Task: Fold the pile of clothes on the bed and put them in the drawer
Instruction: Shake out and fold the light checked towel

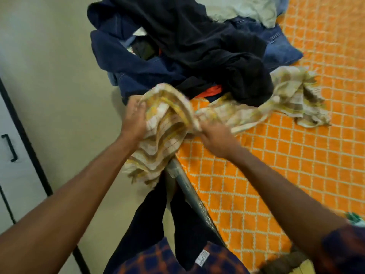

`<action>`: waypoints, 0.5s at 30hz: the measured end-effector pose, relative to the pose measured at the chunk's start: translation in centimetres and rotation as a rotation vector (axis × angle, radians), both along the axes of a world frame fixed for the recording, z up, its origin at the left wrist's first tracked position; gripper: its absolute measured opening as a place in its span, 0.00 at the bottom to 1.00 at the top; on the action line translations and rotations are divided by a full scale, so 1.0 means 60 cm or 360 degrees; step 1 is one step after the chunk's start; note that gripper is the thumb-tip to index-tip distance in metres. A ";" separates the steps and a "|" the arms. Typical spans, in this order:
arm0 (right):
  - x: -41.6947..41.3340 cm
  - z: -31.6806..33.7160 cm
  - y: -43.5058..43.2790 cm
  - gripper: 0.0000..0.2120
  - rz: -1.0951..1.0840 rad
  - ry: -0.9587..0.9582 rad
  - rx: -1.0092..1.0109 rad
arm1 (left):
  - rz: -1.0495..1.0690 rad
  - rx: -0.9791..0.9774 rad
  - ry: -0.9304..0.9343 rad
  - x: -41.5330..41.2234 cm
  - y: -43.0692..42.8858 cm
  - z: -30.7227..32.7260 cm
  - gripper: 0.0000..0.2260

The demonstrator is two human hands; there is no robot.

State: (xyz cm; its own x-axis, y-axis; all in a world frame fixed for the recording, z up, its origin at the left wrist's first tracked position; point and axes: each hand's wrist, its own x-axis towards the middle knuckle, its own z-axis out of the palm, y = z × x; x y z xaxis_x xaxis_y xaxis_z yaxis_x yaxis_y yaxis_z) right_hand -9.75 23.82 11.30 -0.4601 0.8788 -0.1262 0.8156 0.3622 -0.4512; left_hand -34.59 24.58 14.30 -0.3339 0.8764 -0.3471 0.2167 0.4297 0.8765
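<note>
Grips with left hand [134,119] the bunched end of a cream-and-yellow checked cotton cloth [166,131], just off the left edge of the bed with orange lattice-patterned cover [296,165]. Pinches with right hand [217,140] the same cloth over the bed's edge, fingers curled. Leaves the cloth's other end lying across the bed, touching a heap of navy and black clothes [187,46] at the bed's far left edge.

Motion blur across checked cloth [165,126]
</note>
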 end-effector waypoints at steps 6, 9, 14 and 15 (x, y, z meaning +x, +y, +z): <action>-0.086 0.059 -0.080 0.14 -0.0355 0.0600 -0.0130 | -0.1569 0.0042 0.0522 0.061 -0.021 0.038 0.23; -0.075 0.074 -0.083 0.14 -0.0633 0.0963 -0.0188 | -0.1725 -0.0003 0.0799 0.081 -0.024 0.060 0.14; 0.004 0.070 -0.078 0.17 -0.0350 0.0531 0.0069 | -0.1184 0.0025 0.0741 0.084 -0.029 0.074 0.07; 0.040 0.052 -0.069 0.20 -0.0428 0.0323 0.0049 | -0.0898 -0.0023 0.0592 0.073 -0.024 0.075 0.08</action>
